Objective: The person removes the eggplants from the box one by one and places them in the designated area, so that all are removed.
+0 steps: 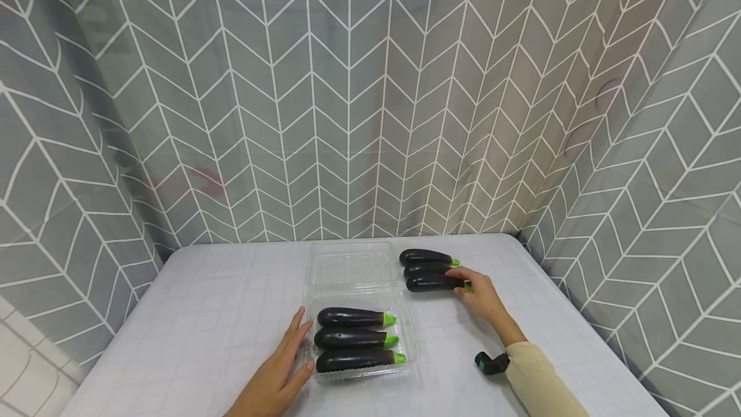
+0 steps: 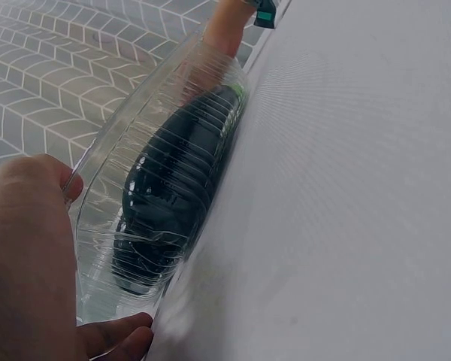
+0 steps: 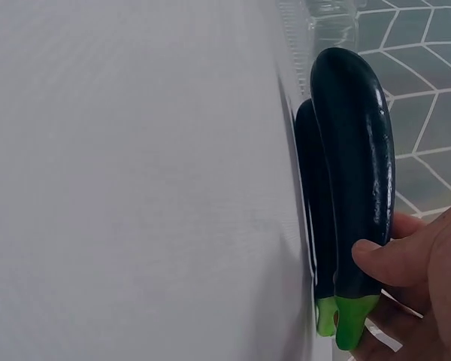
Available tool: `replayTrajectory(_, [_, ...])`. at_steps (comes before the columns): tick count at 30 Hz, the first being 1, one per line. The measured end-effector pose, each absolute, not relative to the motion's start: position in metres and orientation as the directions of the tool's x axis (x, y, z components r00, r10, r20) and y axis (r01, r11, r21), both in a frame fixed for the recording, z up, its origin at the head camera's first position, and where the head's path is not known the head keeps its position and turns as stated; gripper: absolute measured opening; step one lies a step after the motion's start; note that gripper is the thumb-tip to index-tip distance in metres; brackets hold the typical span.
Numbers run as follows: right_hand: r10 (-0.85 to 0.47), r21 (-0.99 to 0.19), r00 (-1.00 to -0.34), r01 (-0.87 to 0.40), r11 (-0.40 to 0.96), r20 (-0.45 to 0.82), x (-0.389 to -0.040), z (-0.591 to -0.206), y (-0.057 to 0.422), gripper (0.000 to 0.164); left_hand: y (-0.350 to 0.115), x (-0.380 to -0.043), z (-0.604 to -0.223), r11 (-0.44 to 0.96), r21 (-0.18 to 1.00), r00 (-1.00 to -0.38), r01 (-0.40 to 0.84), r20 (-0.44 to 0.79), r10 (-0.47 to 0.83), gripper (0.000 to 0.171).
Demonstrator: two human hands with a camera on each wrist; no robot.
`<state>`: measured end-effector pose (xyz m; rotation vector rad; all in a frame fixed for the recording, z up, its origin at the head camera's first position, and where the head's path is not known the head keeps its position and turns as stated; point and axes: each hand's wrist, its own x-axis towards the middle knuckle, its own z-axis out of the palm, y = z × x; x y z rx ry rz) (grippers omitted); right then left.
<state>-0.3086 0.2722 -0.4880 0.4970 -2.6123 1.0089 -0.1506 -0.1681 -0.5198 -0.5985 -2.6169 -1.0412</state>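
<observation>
A clear plastic clamshell box (image 1: 408, 340) stands on the table with its lid (image 1: 352, 266) folded back. Three dark eggplants with green stems lie side by side in its base, the nearest eggplant (image 1: 354, 360) along the front wall. My left hand (image 1: 278, 365) touches the left side of the box, its fingers mostly straight; in the left wrist view one fingertip rests on the rim. To the right of the lid are three more eggplants. My right hand (image 1: 480, 295) pinches the front eggplant (image 3: 353, 173) near its stem, with another eggplant (image 3: 316, 203) close behind it.
A white cloth covers the table (image 1: 231, 301). Grey curtains (image 1: 347, 114) with a white chevron pattern hang behind it and at both sides. A small black device (image 1: 492, 363) sits at my right wrist, beside the beige sleeve (image 1: 541, 378).
</observation>
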Motion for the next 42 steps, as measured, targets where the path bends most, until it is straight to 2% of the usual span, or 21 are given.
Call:
replayTrajectory(7, [-0.218,-0.6,-0.903,-0.411,0.686,0.37,-0.3101,-0.4921,0.275,0.039,-0.1665,-0.1485,-0.5161,0.656,0.583,-0.873,0.479,0.398,0.284,0.065])
replayTrajectory(30, [-0.204,-0.601,-0.932,-0.349,0.719,0.298,-0.3153,-0.4945,0.2766,0.04,-0.1672,-0.1484,-0.5141,0.661,0.625,-0.91,0.415,0.31,0.277,0.067])
replayTrajectory(38, [-0.211,-0.583,-0.924,-0.366,0.725,0.318,-0.3153,-0.4935,0.2785,0.04,-0.1673,-0.1476,-0.5131,0.658,0.63,-0.911,0.411,0.304,0.278,0.067])
replayTrajectory(42, [-0.194,-0.587,-0.925,-0.36,0.725,0.327,-0.3143,-0.4926,0.2786,0.038,-0.1672,-0.1475,-0.5128,0.658,0.611,-0.897,0.439,0.338,0.284,0.066])
